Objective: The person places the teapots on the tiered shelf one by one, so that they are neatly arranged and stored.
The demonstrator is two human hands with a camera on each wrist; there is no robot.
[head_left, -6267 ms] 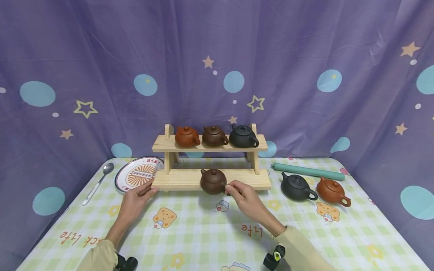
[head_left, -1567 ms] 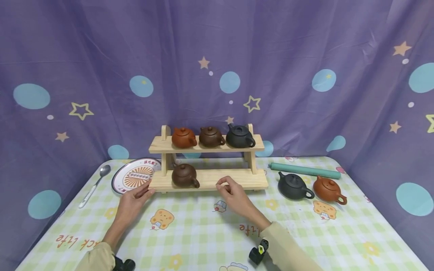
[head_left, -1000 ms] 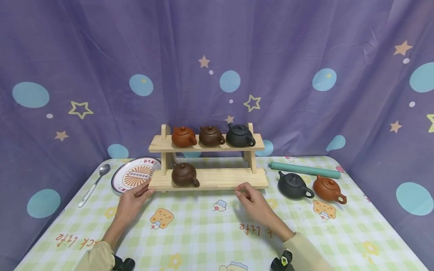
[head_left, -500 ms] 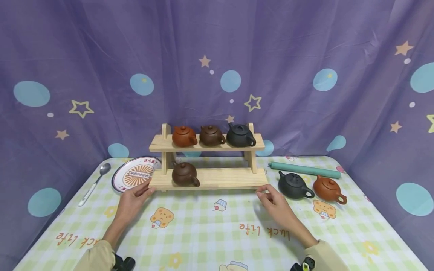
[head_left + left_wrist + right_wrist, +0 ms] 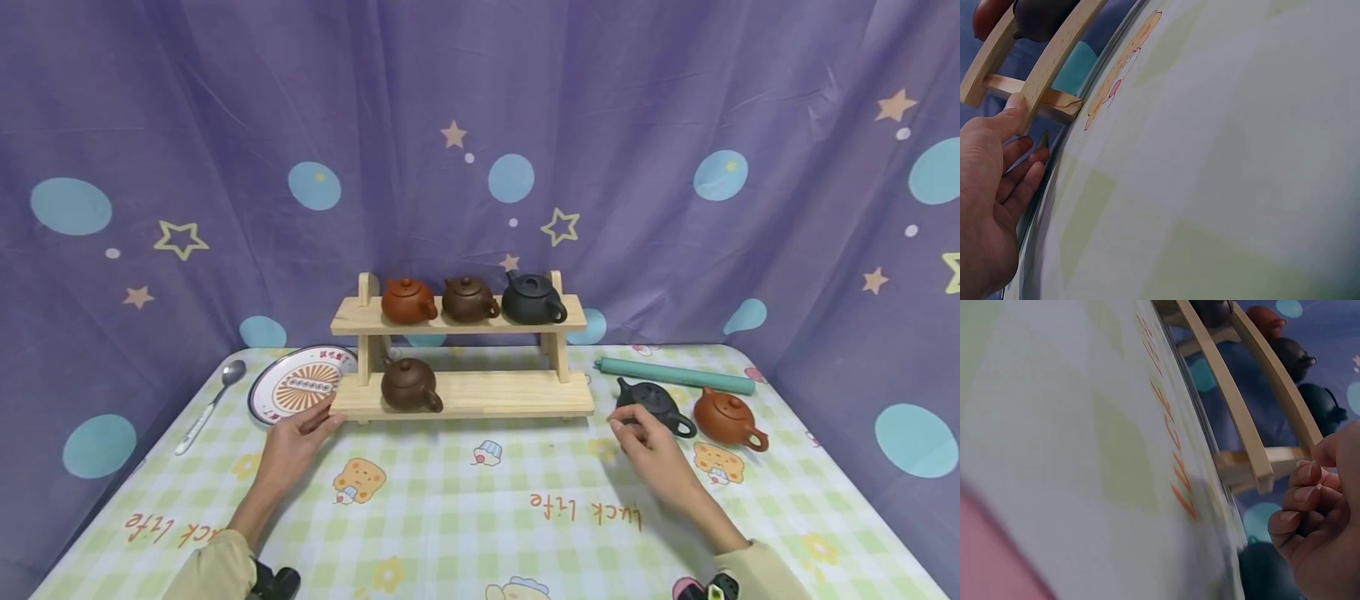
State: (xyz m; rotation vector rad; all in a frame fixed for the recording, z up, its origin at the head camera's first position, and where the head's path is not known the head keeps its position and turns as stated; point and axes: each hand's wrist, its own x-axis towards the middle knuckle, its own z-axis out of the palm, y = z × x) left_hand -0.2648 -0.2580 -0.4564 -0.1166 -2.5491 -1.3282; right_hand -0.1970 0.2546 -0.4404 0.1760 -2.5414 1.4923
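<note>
My left hand point(image 5: 292, 446) holds the left end of the lower board of a two-tier wooden display shelf point(image 5: 510, 396); in the left wrist view the thumb lies on the board's edge with the fingers beneath. On that lower board, toward the left, sits a dark brown teapot point(image 5: 407, 386). My right hand point(image 5: 656, 454), fingers loosely curled around nothing, hovers over the cloth and overlaps the front of a black teapot point(image 5: 651, 400) on the table. Just right of it stands an orange-brown teapot point(image 5: 726, 418), handle pointing right.
The upper board carries an orange-brown teapot point(image 5: 408, 302), a brown teapot point(image 5: 468, 300) and a black teapot point(image 5: 531, 300). Left of the shelf lie a patterned plate point(image 5: 264, 404) and a spoon point(image 5: 213, 408). A green roll point(image 5: 675, 376) lies behind the table teapots. A purple curtain point(image 5: 637, 100) hangs behind.
The dark brown teapot, earlier gripped by the handle in front of the shelf, now sits on the lower board. My right hand has let go and moved right to the black teapot. Left hand stays put.
</note>
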